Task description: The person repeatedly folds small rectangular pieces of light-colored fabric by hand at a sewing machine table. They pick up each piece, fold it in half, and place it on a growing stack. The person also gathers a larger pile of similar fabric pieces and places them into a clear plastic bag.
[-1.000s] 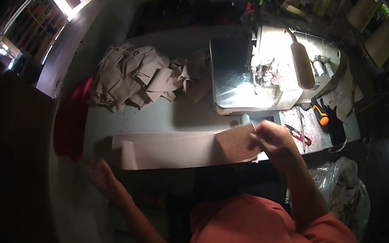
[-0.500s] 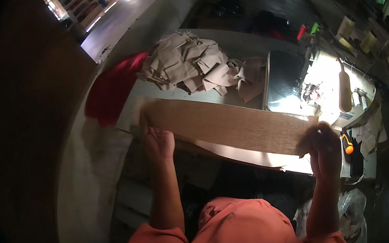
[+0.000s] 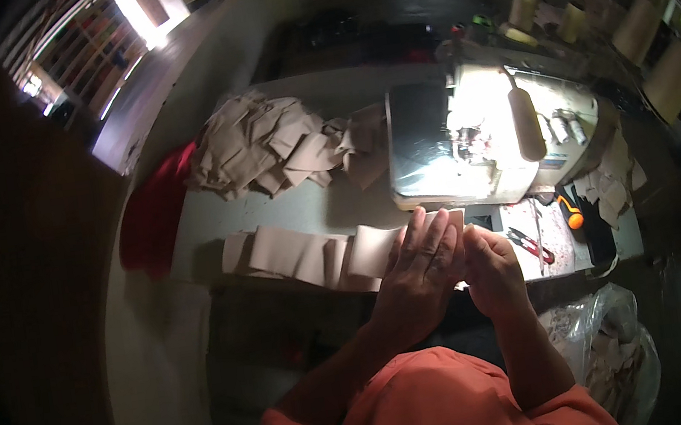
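Note:
A long beige fabric strip lies bunched in folds along the near edge of the grey table. My left hand presses flat on the strip's right end, fingers spread. My right hand pinches the same end right beside it, just in front of the sewing machine, whose lamp lights the needle area.
A heap of beige fabric pieces sits at the table's far left, with a red cloth hanging off the left edge. Red-handled scissors and an orange tool lie right of my hands. Thread cones stand behind the machine. A plastic bag is at lower right.
The strip was held stretched out between both hands; now it lies folded on the table, and my left hand has moved right to join the right hand at the strip's end.

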Demonstrator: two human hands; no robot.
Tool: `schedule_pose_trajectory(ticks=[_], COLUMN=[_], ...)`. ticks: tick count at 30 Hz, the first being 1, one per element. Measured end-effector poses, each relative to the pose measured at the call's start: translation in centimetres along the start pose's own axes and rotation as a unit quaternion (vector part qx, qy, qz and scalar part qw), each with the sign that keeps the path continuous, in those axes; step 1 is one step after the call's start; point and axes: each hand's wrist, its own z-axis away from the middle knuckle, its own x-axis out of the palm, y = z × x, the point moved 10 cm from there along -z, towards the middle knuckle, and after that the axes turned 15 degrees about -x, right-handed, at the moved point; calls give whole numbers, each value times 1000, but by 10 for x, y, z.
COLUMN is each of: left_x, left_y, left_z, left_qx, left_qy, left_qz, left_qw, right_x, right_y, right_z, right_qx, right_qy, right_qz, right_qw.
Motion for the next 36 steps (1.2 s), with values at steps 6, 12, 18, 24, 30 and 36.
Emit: schedule_pose_trajectory(ticks=[6, 12, 18, 24, 30, 36], left_x=[10, 39, 32, 16, 34, 51], left_y=[-13, -53, -50, -33, -23, -31], left_z=[-9, -39, -52, -77, -107, -96], left_qx=[-83, -230, -203, -105, 58, 82], left_qy=[-108, -302, -251, -125, -74, -91], left_qz=[207, 335, 326, 195, 50, -71], left_qw=[969, 862, 888, 967, 994, 990], right_x=[-16, -13, -18, -31, -55, -60], right_y=[-7, -20, -23, -18, 0, 9], right_z=[10, 9, 11, -1, -36, -26], right_qx=[-2, -36, -36, -19, -76, -93], right_qy=[0, -19, -19, 30, 55, 111], right_qz=[89, 146, 211, 165, 126, 64], right_qw=[996, 988, 977, 986, 988, 987])
